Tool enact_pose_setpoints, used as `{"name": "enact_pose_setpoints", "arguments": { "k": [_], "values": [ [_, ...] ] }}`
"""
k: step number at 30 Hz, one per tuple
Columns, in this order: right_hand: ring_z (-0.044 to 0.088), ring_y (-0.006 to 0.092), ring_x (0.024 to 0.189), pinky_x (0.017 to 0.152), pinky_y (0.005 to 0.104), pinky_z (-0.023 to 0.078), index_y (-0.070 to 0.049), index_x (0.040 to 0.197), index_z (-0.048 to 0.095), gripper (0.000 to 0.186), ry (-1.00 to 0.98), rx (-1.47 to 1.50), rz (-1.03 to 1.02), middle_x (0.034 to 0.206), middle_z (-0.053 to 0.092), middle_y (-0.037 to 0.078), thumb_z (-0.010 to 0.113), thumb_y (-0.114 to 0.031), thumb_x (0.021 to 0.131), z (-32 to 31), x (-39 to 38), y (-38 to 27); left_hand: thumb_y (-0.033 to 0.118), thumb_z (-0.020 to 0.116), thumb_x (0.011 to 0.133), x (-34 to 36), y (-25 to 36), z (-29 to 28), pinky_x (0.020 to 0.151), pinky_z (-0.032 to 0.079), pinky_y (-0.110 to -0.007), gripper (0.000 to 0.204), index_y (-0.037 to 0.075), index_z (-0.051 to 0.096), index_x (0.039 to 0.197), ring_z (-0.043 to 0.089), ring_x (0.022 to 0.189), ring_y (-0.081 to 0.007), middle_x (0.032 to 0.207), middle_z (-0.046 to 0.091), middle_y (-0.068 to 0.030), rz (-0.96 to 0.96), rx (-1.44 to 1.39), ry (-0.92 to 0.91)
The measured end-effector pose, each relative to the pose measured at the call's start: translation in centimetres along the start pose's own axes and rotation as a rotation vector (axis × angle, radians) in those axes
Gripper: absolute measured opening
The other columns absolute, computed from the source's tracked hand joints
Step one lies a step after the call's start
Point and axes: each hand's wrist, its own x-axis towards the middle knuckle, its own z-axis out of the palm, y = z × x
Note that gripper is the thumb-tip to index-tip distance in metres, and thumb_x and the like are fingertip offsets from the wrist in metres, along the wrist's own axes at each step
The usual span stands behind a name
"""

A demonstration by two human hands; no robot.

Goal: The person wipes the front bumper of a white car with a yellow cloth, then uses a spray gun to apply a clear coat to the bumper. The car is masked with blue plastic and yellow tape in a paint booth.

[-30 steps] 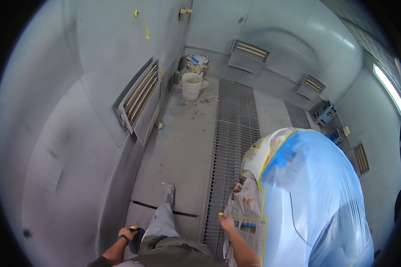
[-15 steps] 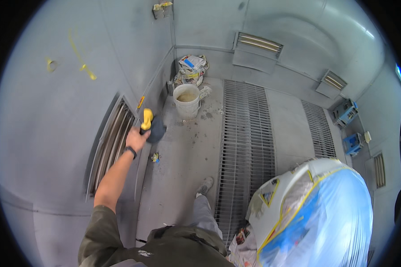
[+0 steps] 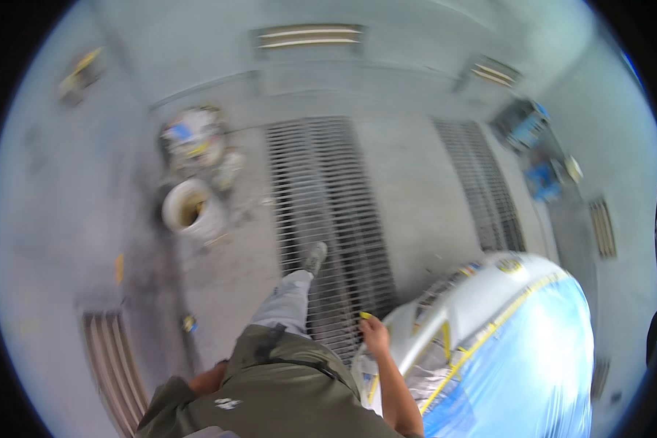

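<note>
My right hand (image 3: pixel 374 336) is pinched on a small yellow piece (image 3: pixel 365 316), possibly tape, beside a white car (image 3: pixel 482 292) masked with yellow tape, paper and blue plastic sheeting (image 3: pixel 531 336). My left arm (image 3: pixel 206 382) shows at the lower left by my waist; the hand is hidden behind my body, so what it holds is out of sight.
Floor grates (image 3: pixel 292 175) run underfoot. A white bucket (image 3: pixel 208 215) stands at left beside a pile of masking waste (image 3: pixel 197 150). Blue stools (image 3: pixel 540 182) line the right wall. Vents (image 3: pixel 102 350) sit low in the left wall.
The view has swung left and moved further along the booth. My left hand, outstretched with a yellow and dark object half a second ago, is now behind my body; my right hand has reappeared.
</note>
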Motion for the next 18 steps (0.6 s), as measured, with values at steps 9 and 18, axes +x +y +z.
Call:
{"name": "enact_pose_setpoints", "arguments": {
  "k": [9,18],
  "values": [
    [0.071,0.0416,0.109,0.093,0.0495,0.055,-0.007,0.121,0.074,0.043,0.152,0.021,0.233,0.114,0.076,0.021,0.065,-0.044,0.100,-16.0,11.9,-6.5,0.043,0.051,0.101,21.0,33.9,-40.1,0.105,0.051,-0.053,0.048,0.009,0.079,0.120,0.067,0.122,-0.0392,0.131,0.072,-0.0199,0.444,0.740,-0.097],
    [0.072,0.0446,0.104,0.091,0.0489,0.057,-0.005,0.119,0.076,0.040,0.649,0.313,0.283,0.109,0.076,0.023,0.065,-0.038,0.100,-39.7,35.3,-2.4,0.018,0.064,0.104,34.4,95.0,-71.9,0.081,0.056,-0.037,0.024,0.004,0.071,0.121,0.070,0.090,-0.0224,0.104,0.075,-0.0102,0.700,-0.073,0.759]
  ]
}}
